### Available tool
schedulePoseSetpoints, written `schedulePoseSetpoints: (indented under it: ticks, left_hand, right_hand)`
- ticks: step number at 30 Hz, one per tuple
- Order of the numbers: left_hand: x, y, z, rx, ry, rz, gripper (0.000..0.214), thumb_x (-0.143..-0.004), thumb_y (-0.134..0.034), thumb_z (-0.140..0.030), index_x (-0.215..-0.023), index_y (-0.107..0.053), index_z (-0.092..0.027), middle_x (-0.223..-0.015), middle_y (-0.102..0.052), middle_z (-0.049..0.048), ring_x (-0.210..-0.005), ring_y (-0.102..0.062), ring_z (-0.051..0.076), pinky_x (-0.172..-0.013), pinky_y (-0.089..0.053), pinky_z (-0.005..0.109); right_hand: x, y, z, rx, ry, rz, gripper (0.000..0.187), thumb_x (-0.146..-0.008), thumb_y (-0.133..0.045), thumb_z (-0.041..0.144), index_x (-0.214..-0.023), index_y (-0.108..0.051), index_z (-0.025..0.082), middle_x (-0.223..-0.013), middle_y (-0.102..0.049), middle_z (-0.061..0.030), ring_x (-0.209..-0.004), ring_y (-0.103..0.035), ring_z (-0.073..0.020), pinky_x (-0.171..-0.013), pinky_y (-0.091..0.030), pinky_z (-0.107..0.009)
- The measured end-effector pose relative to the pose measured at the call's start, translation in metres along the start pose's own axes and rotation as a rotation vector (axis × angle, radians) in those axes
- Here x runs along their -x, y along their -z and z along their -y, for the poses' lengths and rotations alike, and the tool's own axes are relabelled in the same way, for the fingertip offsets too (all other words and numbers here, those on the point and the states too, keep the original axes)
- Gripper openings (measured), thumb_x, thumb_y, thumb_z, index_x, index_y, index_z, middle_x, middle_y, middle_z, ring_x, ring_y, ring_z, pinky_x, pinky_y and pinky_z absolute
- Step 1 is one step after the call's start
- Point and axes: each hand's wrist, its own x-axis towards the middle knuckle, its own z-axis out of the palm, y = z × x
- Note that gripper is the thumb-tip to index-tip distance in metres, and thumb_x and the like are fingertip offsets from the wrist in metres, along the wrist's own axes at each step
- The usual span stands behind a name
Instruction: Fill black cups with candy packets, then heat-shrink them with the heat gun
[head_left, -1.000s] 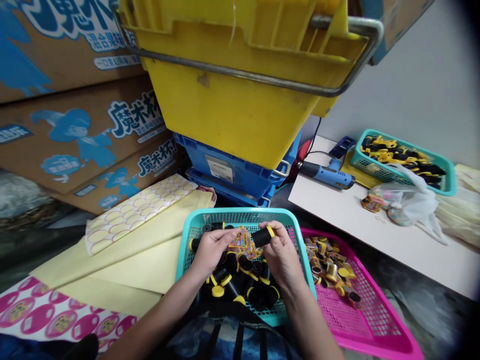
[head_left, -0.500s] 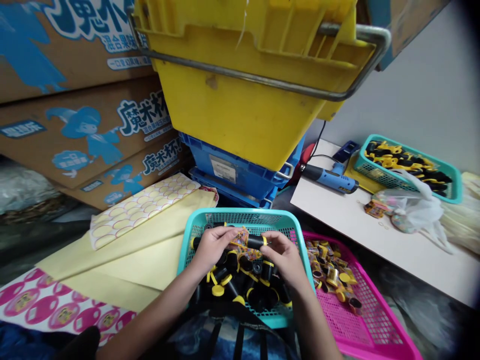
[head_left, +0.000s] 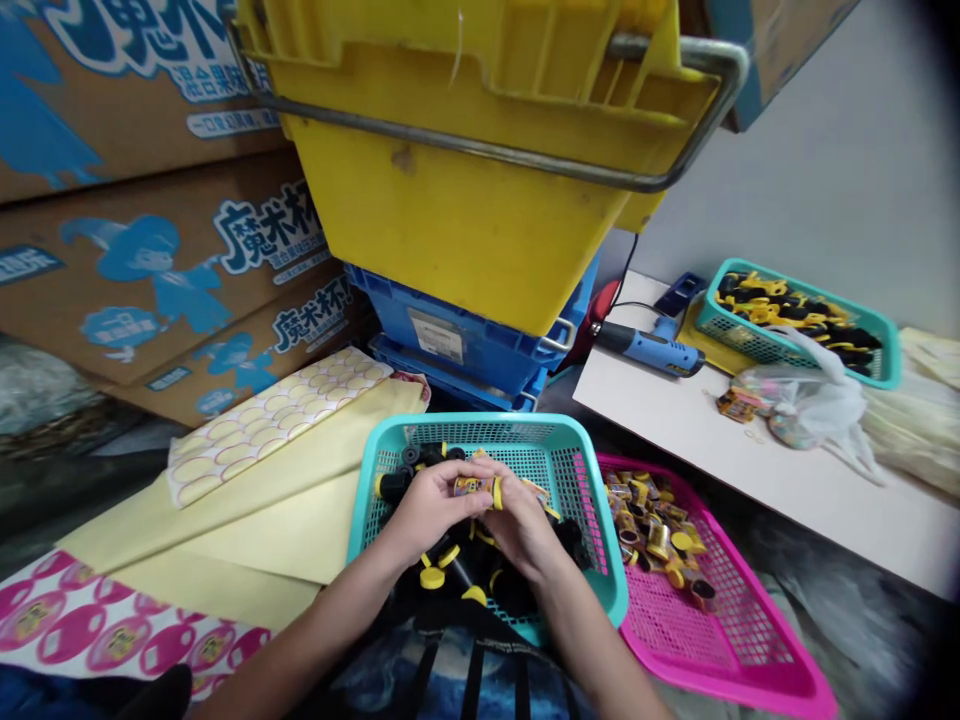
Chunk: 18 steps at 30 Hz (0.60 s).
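Above the turquoise basket [head_left: 358,500], both my hands close around one small canister [head_left: 472,486] with a yellow rim and a printed orange wrap. My left hand [head_left: 433,495] grips its left end, thumb along the near side. My right hand [head_left: 519,515] wraps the yellow-rimmed right end, fingers over the back. Beneath them lie several black canisters [head_left: 469,570] with yellow caps. Just beyond my right fingers, part of a printed label [head_left: 537,490] shows in the basket.
To the right, a pink basket [head_left: 750,600] holds several wrapped canisters [head_left: 660,540]. A white table [head_left: 645,400] carries a blue heat gun [head_left: 652,350], another turquoise basket [head_left: 889,355] and a plastic bag [head_left: 825,400]. Yellow [head_left: 465,220] and blue crates [head_left: 450,335] stand ahead, cartons [head_left: 150,270] and sticker sheets [head_left: 247,560] left.
The canister showed bare black between my hands; now the printed wrap is around it. My right hand has moved left, against my left hand. The view has shifted slightly.
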Motion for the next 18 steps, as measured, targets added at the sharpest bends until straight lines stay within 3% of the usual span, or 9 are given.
schedulePoseSetpoints:
  ticks: [4,10,12,14,16,18]
  left_hand:
    - [0.002,-0.005,0.004,0.029,-0.011,-0.034,0.028,-0.059,-0.082,-0.023,-0.084,-0.071,-0.016,-0.088,-0.072,0.0033,-0.082,-0.065,0.016,-0.079,-0.05,0.029]
    - [0.008,-0.017,-0.003,-0.018,0.044,-0.071,0.029,-0.053,-0.084,-0.022,-0.077,-0.069,-0.014,-0.08,-0.07,0.0019,-0.071,-0.063,0.013,-0.069,-0.051,0.025]
    - [0.01,-0.022,-0.006,-0.013,0.048,-0.029,0.03,-0.055,-0.084,-0.025,-0.078,-0.068,-0.013,-0.077,-0.068,0.001,-0.066,-0.062,0.011,-0.066,-0.051,0.024]
    - [0.011,-0.026,-0.007,0.019,0.047,-0.001,0.034,-0.059,-0.082,-0.029,-0.084,-0.065,-0.014,-0.077,-0.066,0.0003,-0.062,-0.061,0.01,-0.062,-0.051,0.024]
    - [0.01,-0.03,-0.006,0.052,0.027,0.012,0.04,-0.063,-0.081,-0.032,-0.092,-0.059,-0.017,-0.081,-0.066,0.0006,-0.064,-0.062,0.011,-0.06,-0.051,0.024]
    - [0.01,-0.032,-0.005,0.031,-0.002,0.052,0.044,-0.066,-0.079,-0.033,-0.099,-0.053,-0.019,-0.087,-0.067,0.0027,-0.072,-0.065,0.014,-0.064,-0.052,0.024]
  right_hand:
    - [-0.003,0.004,-0.008,-0.015,0.071,0.026,0.038,-0.075,-0.069,0.055,-0.094,-0.064,0.023,-0.105,-0.054,-0.0044,-0.097,-0.052,-0.018,-0.084,-0.043,-0.029]
    - [-0.005,0.019,-0.01,0.174,0.236,0.041,0.036,-0.073,-0.071,0.053,-0.085,-0.06,0.022,-0.097,-0.049,-0.0029,-0.098,-0.048,-0.0177,-0.089,-0.041,-0.029]
    - [-0.001,0.02,-0.003,0.156,0.228,0.085,0.042,-0.075,-0.064,0.062,-0.091,-0.059,0.022,-0.097,-0.05,-0.0036,-0.093,-0.05,-0.0179,-0.085,-0.043,-0.031]
    - [0.005,0.019,0.006,0.207,0.235,0.103,0.05,-0.082,-0.048,0.068,-0.108,-0.056,0.025,-0.103,-0.051,-0.006,-0.091,-0.053,-0.0193,-0.08,-0.047,-0.033]
    - [0.015,0.014,0.017,0.443,0.341,0.099,0.054,-0.085,-0.048,0.064,-0.125,-0.049,0.028,-0.116,-0.051,-0.0087,-0.101,-0.053,-0.0222,-0.084,-0.047,-0.037]
    - [0.027,0.01,0.029,0.804,0.539,0.086,0.048,-0.083,-0.062,0.049,-0.125,-0.051,0.029,-0.119,-0.053,-0.0079,-0.108,-0.052,-0.0229,-0.092,-0.044,-0.039]
